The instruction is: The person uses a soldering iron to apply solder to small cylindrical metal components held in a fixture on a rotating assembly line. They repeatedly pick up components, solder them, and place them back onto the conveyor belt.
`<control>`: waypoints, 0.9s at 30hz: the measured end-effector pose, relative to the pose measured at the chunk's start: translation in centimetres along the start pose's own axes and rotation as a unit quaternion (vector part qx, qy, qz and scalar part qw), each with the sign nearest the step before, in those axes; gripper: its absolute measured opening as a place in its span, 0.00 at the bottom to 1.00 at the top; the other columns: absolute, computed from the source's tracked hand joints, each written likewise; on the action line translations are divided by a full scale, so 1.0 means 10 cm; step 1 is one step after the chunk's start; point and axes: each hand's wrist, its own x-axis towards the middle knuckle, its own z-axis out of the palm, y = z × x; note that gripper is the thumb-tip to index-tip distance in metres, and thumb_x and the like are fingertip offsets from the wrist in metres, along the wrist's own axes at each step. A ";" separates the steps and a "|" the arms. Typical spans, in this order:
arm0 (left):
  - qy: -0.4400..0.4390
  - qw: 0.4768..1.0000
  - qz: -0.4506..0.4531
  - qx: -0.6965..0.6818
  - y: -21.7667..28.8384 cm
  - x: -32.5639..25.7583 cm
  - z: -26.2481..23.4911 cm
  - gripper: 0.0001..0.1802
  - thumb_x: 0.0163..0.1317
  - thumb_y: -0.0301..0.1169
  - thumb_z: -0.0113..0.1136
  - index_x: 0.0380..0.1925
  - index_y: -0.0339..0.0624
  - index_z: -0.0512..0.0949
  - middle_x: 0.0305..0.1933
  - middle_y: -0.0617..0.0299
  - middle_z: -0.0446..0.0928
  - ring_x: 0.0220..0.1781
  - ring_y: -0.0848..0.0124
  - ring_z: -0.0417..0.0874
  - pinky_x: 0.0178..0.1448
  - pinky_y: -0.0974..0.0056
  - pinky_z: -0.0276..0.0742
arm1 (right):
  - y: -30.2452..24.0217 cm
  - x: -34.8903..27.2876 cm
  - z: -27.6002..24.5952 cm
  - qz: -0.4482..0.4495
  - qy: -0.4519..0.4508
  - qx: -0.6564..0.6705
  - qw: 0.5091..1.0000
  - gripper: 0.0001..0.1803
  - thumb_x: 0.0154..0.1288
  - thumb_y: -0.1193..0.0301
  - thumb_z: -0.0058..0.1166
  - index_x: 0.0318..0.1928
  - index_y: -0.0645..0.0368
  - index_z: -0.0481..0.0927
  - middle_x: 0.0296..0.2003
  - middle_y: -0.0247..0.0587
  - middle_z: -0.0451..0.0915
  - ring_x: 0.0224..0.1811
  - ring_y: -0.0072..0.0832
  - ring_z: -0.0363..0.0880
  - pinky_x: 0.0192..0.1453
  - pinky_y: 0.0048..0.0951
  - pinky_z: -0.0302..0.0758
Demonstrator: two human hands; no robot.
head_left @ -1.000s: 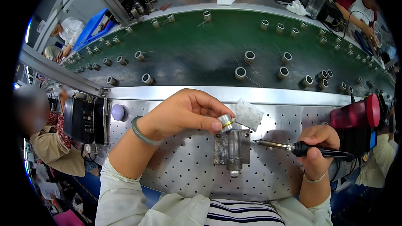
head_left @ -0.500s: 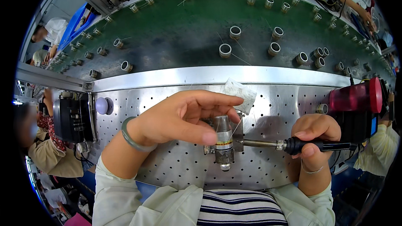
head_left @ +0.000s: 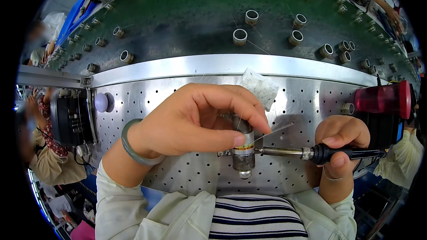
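Note:
A metal cylinder (head_left: 243, 162) with a coloured band and a rounded end stands in a small fixture at the middle of the perforated metal plate (head_left: 178, 173). My left hand (head_left: 200, 122) curls over its upper part, thumb against the near left side and index finger bent round to the right. The fingers hide the cylinder's top. Beside the fingertips a thin pale strip (head_left: 280, 129) slants up to the right, and a fine wire shows near the index finger. My right hand (head_left: 342, 140) grips a soldering iron (head_left: 331, 153), its tip close by the coloured band; contact I cannot tell.
Past the silver rail (head_left: 187, 67), a green belt (head_left: 169, 13) carries several metal rings with fine wires. A crumpled white sheet (head_left: 260, 89) lies by the rail. A lilac ball (head_left: 101, 102) sits left, a pink container (head_left: 382, 100) right. Other people work at both sides.
My left index finger has come down and curled round the cylinder, with the thumb shifted right onto it. The pale strip now shows. The iron stays by the band; the whole view has shifted slightly.

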 end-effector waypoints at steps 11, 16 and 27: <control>0.007 0.997 -0.074 -0.016 0.05 0.06 0.02 0.20 0.47 0.19 0.65 0.44 0.31 0.79 0.49 0.51 0.75 0.49 0.68 0.75 0.53 0.67 0.70 | 0.02 0.01 -0.01 -0.002 -0.022 -0.022 1.000 0.13 0.49 0.78 0.66 0.33 0.70 0.76 0.20 0.42 0.77 0.16 0.24 0.74 0.20 0.21 0.68; -0.018 1.000 -0.019 -0.004 0.03 0.06 -0.03 0.12 0.46 0.18 0.67 0.34 0.34 0.83 0.48 0.49 0.75 0.47 0.67 0.77 0.52 0.67 0.72 | 0.03 0.00 -0.01 -0.003 -0.022 -0.025 0.999 0.13 0.49 0.78 0.66 0.33 0.70 0.76 0.20 0.42 0.77 0.16 0.24 0.74 0.20 0.21 0.68; 0.019 0.997 0.018 0.073 0.06 0.01 -0.07 0.08 0.42 0.18 0.72 0.24 0.38 0.83 0.45 0.48 0.76 0.45 0.63 0.80 0.55 0.62 0.75 | 0.06 0.01 -0.02 -0.013 -0.033 -0.035 0.999 0.14 0.50 0.77 0.67 0.35 0.69 0.76 0.20 0.41 0.77 0.15 0.23 0.72 0.18 0.22 0.66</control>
